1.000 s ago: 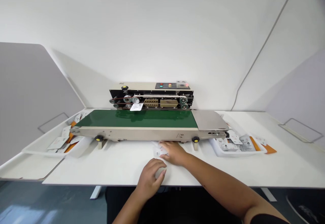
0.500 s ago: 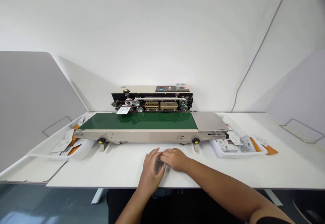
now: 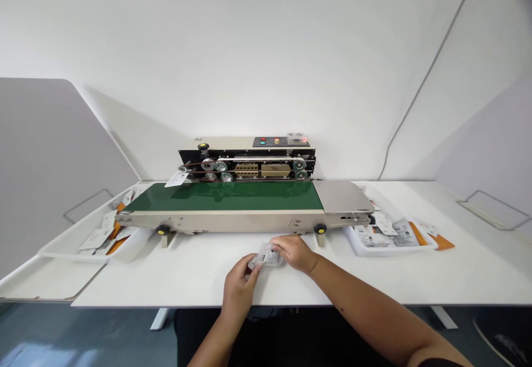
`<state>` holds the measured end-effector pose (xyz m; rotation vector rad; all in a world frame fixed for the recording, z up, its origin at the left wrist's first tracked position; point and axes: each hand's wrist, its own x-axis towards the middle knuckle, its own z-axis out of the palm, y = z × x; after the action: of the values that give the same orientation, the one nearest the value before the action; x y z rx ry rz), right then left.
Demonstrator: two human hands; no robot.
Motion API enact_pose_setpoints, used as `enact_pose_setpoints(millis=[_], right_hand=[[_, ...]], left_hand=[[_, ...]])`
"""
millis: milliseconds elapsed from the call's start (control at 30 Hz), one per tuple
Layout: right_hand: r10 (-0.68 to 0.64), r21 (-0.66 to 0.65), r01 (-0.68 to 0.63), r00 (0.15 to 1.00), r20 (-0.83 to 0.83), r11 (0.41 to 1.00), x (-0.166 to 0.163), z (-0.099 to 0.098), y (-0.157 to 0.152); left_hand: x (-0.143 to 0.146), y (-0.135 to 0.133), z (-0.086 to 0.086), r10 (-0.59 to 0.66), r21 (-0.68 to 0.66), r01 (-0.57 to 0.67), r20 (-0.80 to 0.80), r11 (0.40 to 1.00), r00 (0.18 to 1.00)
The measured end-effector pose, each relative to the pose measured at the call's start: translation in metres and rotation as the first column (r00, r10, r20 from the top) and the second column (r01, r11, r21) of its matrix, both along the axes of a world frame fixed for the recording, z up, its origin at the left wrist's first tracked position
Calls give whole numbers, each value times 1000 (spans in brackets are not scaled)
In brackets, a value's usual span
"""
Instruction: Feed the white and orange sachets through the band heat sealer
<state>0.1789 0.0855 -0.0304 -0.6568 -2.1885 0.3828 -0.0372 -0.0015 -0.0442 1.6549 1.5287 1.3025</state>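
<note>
A small clear printed pouch is held just above the white table, in front of the sealing machine. My left hand pinches its left end with closed fingers. My right hand grips its right end. Behind them stands the band sealer with its green conveyor belt. Another white pouch rides at the belt's far left end, under the sealer's rollers.
A white tray with several pouches and orange cards lies at the left under the belt's end. A second tray of pouches sits at the right beside the metal infeed plate. Grey partitions flank the table.
Both hands lifted the pouch off the table and now hold it by its ends. The pouch on the belt travelled left, from under the sealer's middle to its left end.
</note>
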Motion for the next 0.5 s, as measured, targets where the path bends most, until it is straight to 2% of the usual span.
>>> enact_pose_setpoints(millis=[100,200,267,333,500], right_hand=[[-36,-299,8,995,-89,954,-4,-6,4],[-37,-490,-37,989,-141,871,-7,-11,8],[-12,-538,-82,985,-169,839,-9,-13,9],[-16,-545,-92,982,-190,833,-9,-13,10],[-130,-547,-35,957,-258,836,-9,-10,12]], left_hand=[[1,2,0,53,-86,-38,173,996,983],[3,4,2,92,-168,-41,307,985,947],[3,5,4,114,-193,-51,331,980,937],[3,5,6,111,-197,-45,340,979,934],[3,6,7,100,-168,-44,340,985,935]])
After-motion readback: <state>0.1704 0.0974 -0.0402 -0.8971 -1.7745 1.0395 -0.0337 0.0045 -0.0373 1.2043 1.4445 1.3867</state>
